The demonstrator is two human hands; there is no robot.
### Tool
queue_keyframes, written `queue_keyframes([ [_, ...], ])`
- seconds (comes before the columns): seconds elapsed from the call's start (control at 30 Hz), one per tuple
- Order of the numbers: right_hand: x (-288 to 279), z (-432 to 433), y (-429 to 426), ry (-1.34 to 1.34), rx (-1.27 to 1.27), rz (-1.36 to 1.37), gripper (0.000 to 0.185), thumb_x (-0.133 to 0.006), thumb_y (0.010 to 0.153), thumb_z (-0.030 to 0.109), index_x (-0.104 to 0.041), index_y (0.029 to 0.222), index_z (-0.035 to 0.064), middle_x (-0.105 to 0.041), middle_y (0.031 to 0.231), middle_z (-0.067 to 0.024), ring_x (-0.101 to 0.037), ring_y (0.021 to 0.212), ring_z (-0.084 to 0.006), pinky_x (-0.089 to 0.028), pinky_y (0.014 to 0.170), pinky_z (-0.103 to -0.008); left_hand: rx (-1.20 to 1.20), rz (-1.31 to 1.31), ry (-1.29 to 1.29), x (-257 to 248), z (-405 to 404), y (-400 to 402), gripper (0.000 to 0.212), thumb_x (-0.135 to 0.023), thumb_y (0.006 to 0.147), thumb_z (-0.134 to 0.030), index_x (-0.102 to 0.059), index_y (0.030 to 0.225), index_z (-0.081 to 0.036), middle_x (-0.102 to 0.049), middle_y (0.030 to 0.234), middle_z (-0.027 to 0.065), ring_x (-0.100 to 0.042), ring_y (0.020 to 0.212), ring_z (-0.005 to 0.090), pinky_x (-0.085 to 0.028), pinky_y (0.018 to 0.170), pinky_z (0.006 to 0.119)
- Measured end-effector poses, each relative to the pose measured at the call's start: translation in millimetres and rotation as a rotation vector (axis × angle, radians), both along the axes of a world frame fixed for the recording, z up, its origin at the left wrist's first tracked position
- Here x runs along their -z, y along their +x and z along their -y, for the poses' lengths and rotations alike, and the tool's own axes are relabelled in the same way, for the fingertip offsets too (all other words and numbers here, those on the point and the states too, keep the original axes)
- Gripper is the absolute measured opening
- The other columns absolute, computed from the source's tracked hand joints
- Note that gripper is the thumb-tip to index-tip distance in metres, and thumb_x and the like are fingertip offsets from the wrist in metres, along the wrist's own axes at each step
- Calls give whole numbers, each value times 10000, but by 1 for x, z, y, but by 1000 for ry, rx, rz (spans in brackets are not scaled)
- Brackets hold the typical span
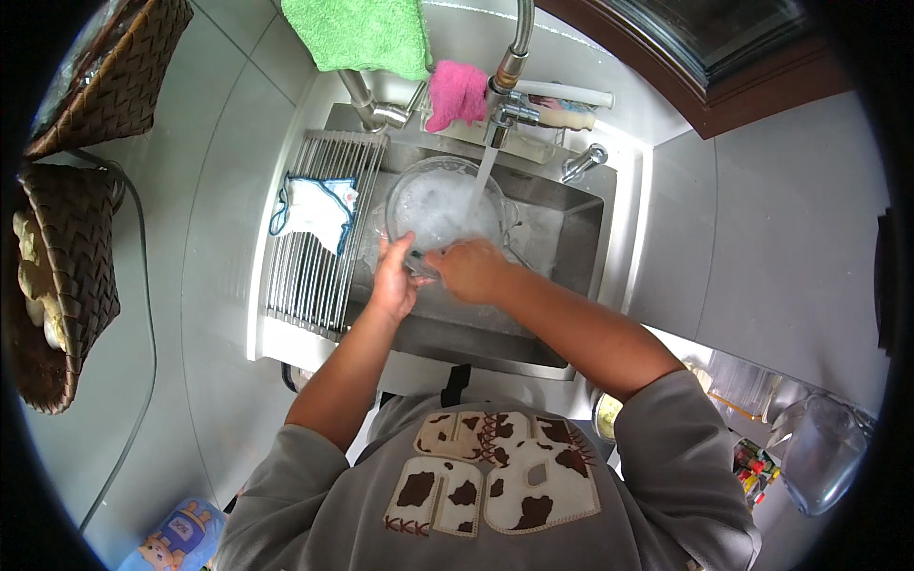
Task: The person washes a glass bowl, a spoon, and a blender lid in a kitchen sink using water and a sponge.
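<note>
A clear glass bowl (444, 203) full of sudsy water sits in the stainless steel sink (582, 239). Water runs into it from the faucet (500, 125). My left hand (395, 278) grips a small clear item (420, 265) at the bowl's near side, thumb on top and fingers beneath. My right hand (471, 270) is at the same item, its fingers bent against it; motion blur hides their exact hold. What the small item is, I cannot tell. Part of a thin dark handle shows in the sink right of the bowl.
A roll-up metal drying rack (314, 278) covers the sink's left side, with a white cloth (319, 207) edged in blue on it. Behind the sink hang a green towel (360, 36) and a pink cloth (457, 93). Woven baskets (89, 250) and a grey cable stand at far left.
</note>
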State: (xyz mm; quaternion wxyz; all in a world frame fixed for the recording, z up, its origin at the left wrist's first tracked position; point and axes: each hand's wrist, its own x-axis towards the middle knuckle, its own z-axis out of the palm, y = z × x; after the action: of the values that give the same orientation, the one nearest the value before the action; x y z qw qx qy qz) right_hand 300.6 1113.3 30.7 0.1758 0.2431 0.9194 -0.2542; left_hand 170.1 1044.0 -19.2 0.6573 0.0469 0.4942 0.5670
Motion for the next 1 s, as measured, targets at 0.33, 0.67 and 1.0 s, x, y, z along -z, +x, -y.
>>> queue_keyframes([
  [0.33,-5,-27,43,234,-484,-131,199,-554,677,151,-580,857,67,-586,727,-67,-567,762,-239,-423,745,-348,284,356,216,2,6,-22,1047,-315,660,-786,2,1384,-100,-111,1425,143,-134,1300,348,-257,934,615],
  [0.67,12,-53,55,388,-380,-51,203,-563,745,263,-568,738,61,-583,754,-90,-529,883,-249,-419,750,-369,200,-109,174,14,-23,-23,569,-488,781,-256,-323,1303,-99,-454,1211,93,-482,1052,247,-423,841,394],
  [1.0,34,-2,29,225,323,-668,135,-547,761,176,-563,677,72,-554,807,-83,-524,805,-278,-415,702,-390,-107,-23,-31,30,-11,-7,504,-459,777,-288,-343,1258,-189,-435,1177,60,-490,972,207,-424,564,290],
])
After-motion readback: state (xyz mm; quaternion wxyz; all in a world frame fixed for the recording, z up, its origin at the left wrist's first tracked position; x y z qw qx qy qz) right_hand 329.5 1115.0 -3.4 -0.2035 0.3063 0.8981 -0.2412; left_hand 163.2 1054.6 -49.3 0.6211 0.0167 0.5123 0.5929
